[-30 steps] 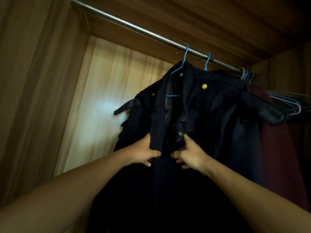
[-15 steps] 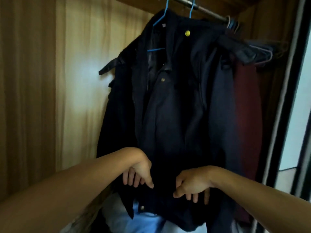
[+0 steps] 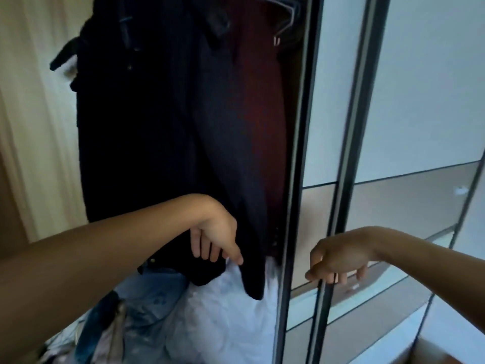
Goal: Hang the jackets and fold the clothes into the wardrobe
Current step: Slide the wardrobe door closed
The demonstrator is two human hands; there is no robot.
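The left hand (image 3: 215, 237) hangs slack at the hem of the dark jacket (image 3: 147, 127), fingers (image 3: 207, 248) straight and loose, pointing down and holding nothing. Its forefinger reaches the edge of the white cloth (image 3: 223, 311) below, though whether it touches is unclear. The right hand (image 3: 338, 258) is well apart from the jacket, in front of the sliding door (image 3: 346, 127), fingers loosely curled and empty. Whether they rest on the door's frame cannot be told.

A second ago both hands pinched the jacket's front by its button. Half a second ago they had dropped to the hem, and now both have let go, the right one having swung out to the door. The view has also tipped down and to the right, so the rail and the tops of the hangers are out of sight.

The jacket hangs inside the wardrobe (image 3: 34, 101), straight and unsupported, just beside a dark red garment (image 3: 257, 114) toward the door side. That part of the job looks done.

Under the hem lies a loose heap with jeans (image 3: 154, 287) at the left and the white cloth at the right, none of it folded. This pile is probably what comes next.
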